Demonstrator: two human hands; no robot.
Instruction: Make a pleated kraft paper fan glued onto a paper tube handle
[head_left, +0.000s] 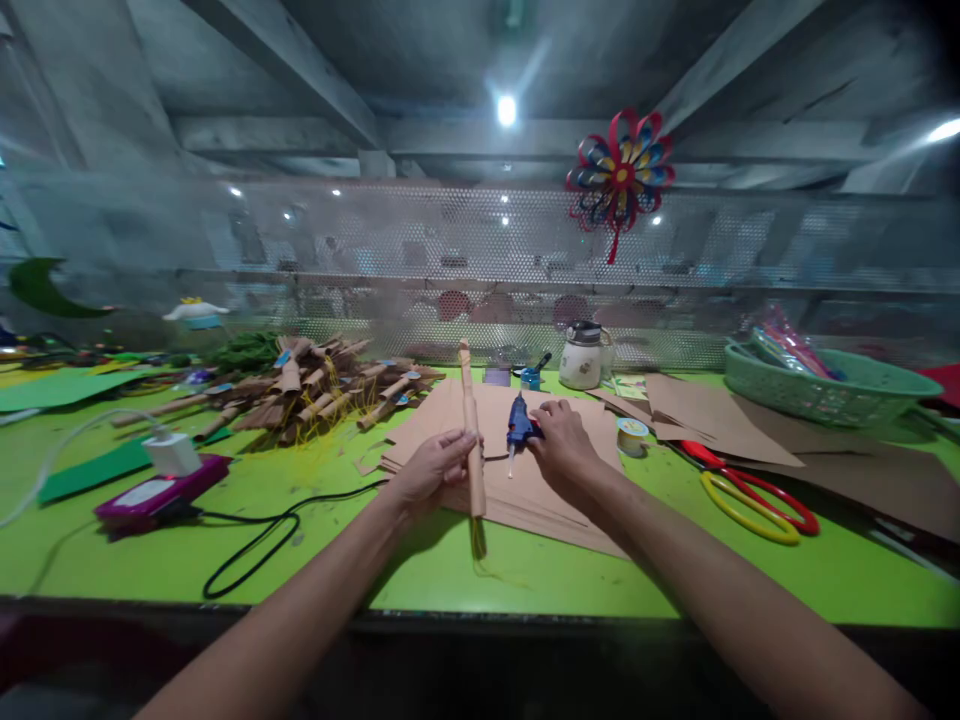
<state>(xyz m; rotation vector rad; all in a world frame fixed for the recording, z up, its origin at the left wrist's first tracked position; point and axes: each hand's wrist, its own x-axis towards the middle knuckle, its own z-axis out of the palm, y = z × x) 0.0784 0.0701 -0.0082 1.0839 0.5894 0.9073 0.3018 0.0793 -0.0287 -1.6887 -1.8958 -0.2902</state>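
Clock centred between the two hands, 12 pointing away from the person.

Left hand (pixel 435 468): fingers pinching a brown tube (pixel 475 460) around its middle, thumb on top. Tube is just left of centre, over the paper, lying along the 12–6 line, slightly tilted. Narrow flat end points to 12; yellow thread (pixel 478 545) trails from the thicker end toward 6.

Right hand (pixel 564 438): fingers wrapped on the 3 o'clock side of a blue glue gun (pixel 518 422). Nozzle points to 12, thin clear piece sticks out toward 6. Gun is just beside the tube, apart from it. Can't tell if the gun rests on the paper or is lifted.

Under both: a stack of brown paper sheets (pixel 544 508) on the green surface (pixel 337 575).

Around the clock: small blue container (pixel 530 379) between 12 and 1, white jug (pixel 582 362) between 1 and 2, green basket (pixel 862 395) with plastic-wrapped items between 2 and 3, small spool (pixel 632 437) at 3 near the right hand, red-and-yellow scissors (pixel 757 500) between 3 and 4. Purple power strip (pixel 161 497) at 9, white plug (pixel 172 455) on it, black cable (pixel 289 517) looping from it toward the left forearm. Heap of similar brown tubes (pixel 319 400) between 9 and 10, tangled with yellow threads. Flower-shaped ornament (pixel 621 175) hangs high at 1, against a perforated panel (pixel 390 250).
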